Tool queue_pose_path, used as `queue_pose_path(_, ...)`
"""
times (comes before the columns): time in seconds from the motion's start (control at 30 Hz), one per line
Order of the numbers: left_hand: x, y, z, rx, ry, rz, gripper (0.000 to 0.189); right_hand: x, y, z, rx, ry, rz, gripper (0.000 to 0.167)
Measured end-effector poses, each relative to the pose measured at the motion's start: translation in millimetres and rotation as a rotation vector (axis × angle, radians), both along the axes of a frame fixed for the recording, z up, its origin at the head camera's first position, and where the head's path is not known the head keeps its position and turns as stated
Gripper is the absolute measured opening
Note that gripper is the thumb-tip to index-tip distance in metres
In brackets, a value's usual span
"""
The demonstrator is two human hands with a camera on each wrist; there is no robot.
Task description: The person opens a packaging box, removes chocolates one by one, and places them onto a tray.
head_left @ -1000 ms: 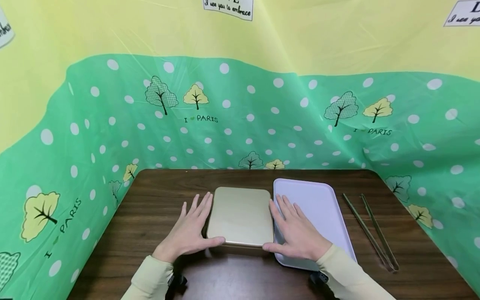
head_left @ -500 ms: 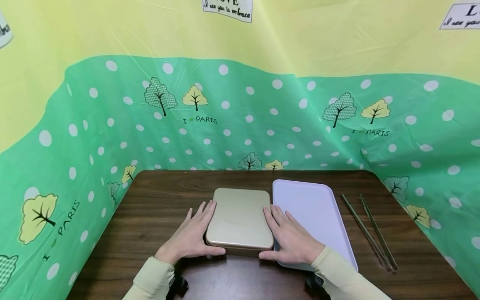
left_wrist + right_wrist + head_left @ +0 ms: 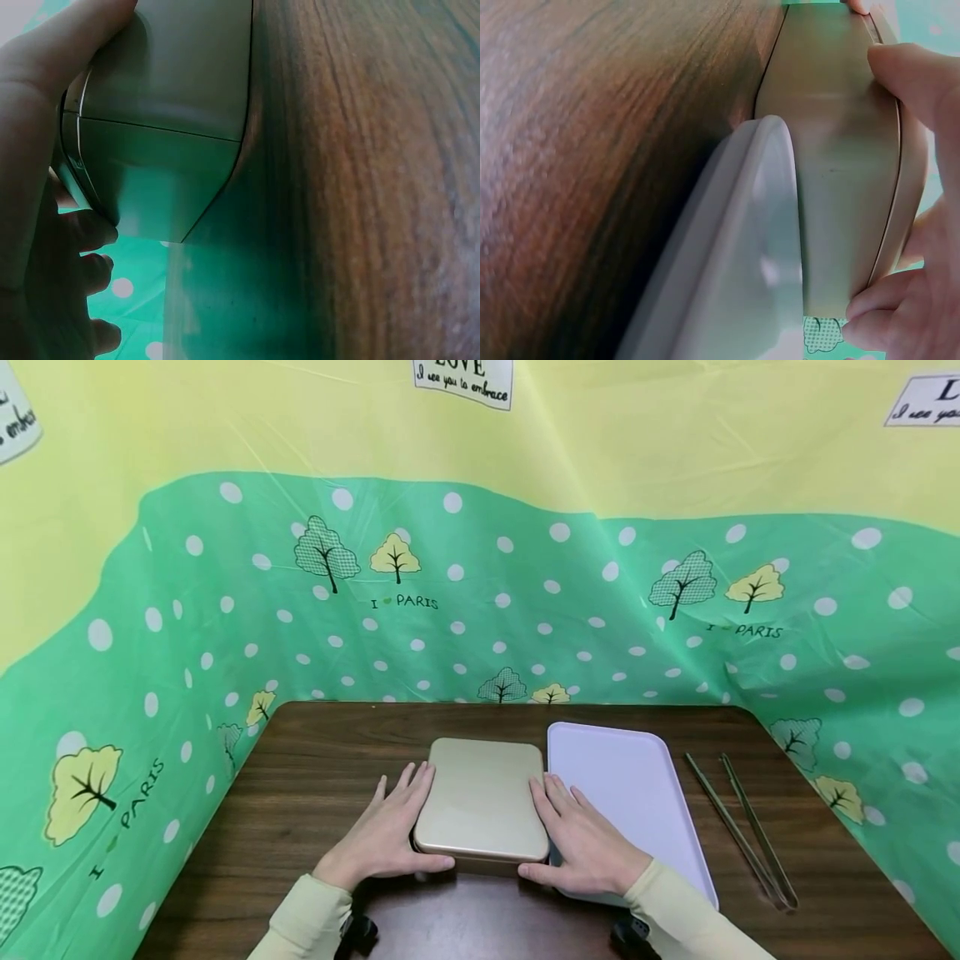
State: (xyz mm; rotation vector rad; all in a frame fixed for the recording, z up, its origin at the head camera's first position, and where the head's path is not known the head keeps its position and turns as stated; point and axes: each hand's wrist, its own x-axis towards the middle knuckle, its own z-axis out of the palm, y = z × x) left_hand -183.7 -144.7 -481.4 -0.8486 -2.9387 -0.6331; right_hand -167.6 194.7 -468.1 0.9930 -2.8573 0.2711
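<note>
A beige metal tin (image 3: 482, 797) with its lid on lies on the table in front of me. On its left side my left hand (image 3: 382, 839) holds it, the thumb at the front edge and the fingers along the side. My right hand (image 3: 585, 843) holds the opposite side, thumb at the front right corner, fingers over the lid's edge. In the right wrist view, the thumb (image 3: 904, 67) presses near the seam of the lid (image 3: 913, 172). The left wrist view shows the left thumb (image 3: 82, 37) against the tin's front. What the tin contains is hidden.
A pale lilac tray (image 3: 622, 777) lies close along the tin's right side, partly under my right hand. Farther right lie long metal tongs (image 3: 750, 835), spread apart. The dark wooden table (image 3: 330, 735) backs onto a green and yellow printed cloth (image 3: 450, 527).
Both hands have closed in on the tin; the right hand's fingers have come over the lid's right edge. Tin, tray and tongs stay in place.
</note>
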Motion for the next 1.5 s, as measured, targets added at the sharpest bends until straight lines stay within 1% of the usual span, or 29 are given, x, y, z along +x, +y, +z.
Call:
queue_pose_path(0.23, 0.0, 0.8, 0.0, -0.014, 0.020, 0.002, 0.135, 0.2, -1, -0.4, -0.002, 0.017, 0.004, 0.119)
queue_pose_path(0.43, 0.6, 0.3, -1.0, -0.020, 0.032, 0.001, 0.135, 1.0, -1, -0.1, 0.000, 0.008, 0.001, 0.118)
queue_pose_path(0.77, 1.8, 0.1, 1.3, -0.021, 0.027, -0.008, 0.134, 2.8, 0, 0.1, -0.010, 0.001, 0.002, 0.117)
queue_pose_path(0.97, 3.2, -0.3, 8.2, -0.023, 0.038, -0.006, 0.135, 3.0, 0, 5.8, -0.035, 0.047, 0.016, 0.115)
queue_pose_path(1.1, 5.0, -0.6, 15.0, -0.006, 0.053, 0.001, 0.135, 3.8, 0, 14.5, -0.029, 0.060, 0.013, 0.119)
queue_pose_path(1.2, 6.5, -1.0, 21.9, 0.010, 0.069, 0.004, 0.135, 4.2, 1, 21.5, -0.043, 0.093, 0.021, 0.122)
queue_pose_path(1.27, 7.1, -1.3, 26.9, 0.020, 0.093, 0.007, 0.136, 3.6, 1, 25.8, -0.067, 0.145, 0.033, 0.117)
queue_pose_path(1.37, 8.1, -2.2, 34.6, 0.034, 0.134, 0.009, 0.136, 1.7, 2, 31.5, -0.117, 0.236, 0.047, 0.097)
queue_pose_path(1.43, 8.9, -2.9, 38.7, 0.033, 0.169, 0.011, 0.136, 0.8, 3, 34.1, -0.147, 0.264, 0.038, 0.085)
queue_pose_path(1.5, 9.5, -3.3, 42.2, 0.031, 0.221, 0.009, 0.136, 0.5, 4, 35.7, -0.173, 0.273, 0.024, 0.075)
